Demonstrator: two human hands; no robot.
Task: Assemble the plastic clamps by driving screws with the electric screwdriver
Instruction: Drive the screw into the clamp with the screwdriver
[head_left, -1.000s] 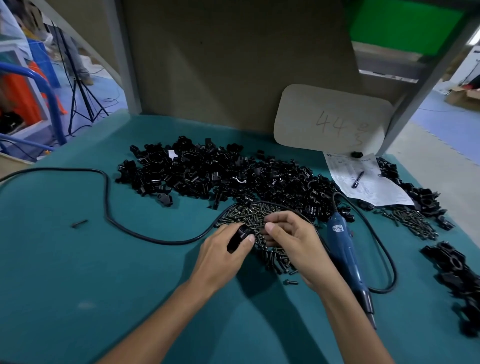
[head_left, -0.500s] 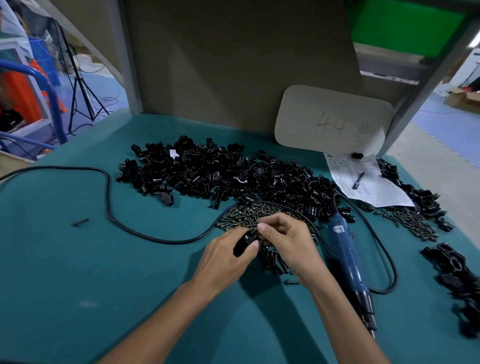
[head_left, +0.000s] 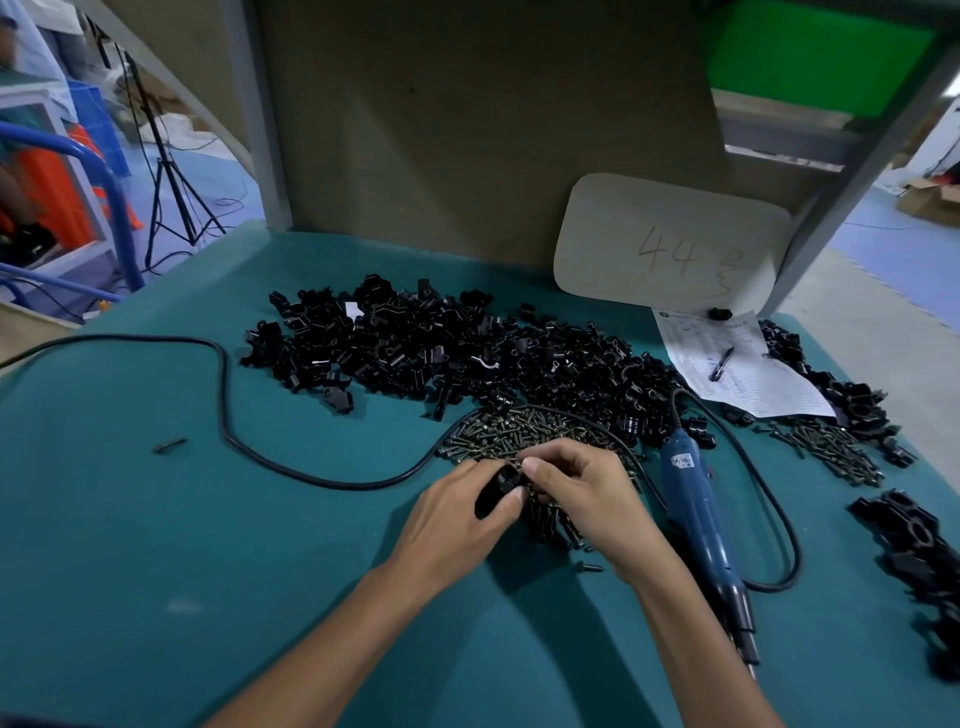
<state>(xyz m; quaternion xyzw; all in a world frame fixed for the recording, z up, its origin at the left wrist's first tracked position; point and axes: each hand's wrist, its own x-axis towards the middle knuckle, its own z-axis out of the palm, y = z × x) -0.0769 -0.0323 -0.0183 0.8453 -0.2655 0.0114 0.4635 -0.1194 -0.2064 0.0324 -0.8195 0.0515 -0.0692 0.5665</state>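
Centrally, the left hand grips a black clamp by the screw pile, while the right hand pinches its top end. At three o'clock from both hands, the electric screwdriver lies on the bench.

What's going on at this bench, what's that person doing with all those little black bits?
A person is putting together plastic clamps by hand. The left hand grips one black plastic clamp above the pile of screws. The right hand pinches at its top end, likely fitting a screw, though I can't see one. The blue electric screwdriver lies untouched on the green table beside the right hand. A big heap of loose clamp parts sits behind.
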